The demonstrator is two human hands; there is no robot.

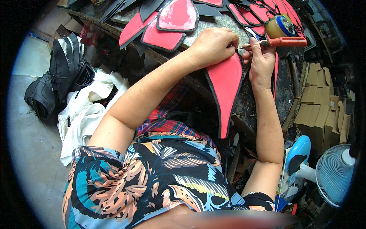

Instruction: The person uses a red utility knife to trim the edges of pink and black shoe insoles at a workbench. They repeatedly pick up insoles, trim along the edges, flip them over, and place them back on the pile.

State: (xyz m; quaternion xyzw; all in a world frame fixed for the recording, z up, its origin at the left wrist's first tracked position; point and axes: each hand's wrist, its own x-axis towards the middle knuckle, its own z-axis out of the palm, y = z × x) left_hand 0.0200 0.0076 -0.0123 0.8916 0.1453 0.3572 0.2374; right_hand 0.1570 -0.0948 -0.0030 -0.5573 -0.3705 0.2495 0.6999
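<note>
At a cluttered worktable [247,108], our left hand [219,45] pinches the wide end of a red piece [225,81] overhanging the edge; our right hand [262,61] grips a red-handled tool [288,41] close by. If the tool slips, we could prick ourselves or score the red piece.

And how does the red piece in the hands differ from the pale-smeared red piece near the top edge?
Shape: the held piece tapers to a long, narrow tail; the smeared piece is broad and stubby.
Surface: the held piece is a fairly even red; the smeared piece has whitish patches.
Pose: the held piece is gripped by the left hand; the smeared piece lies untouched, overlapping another red piece.
Both have black edging.
</note>
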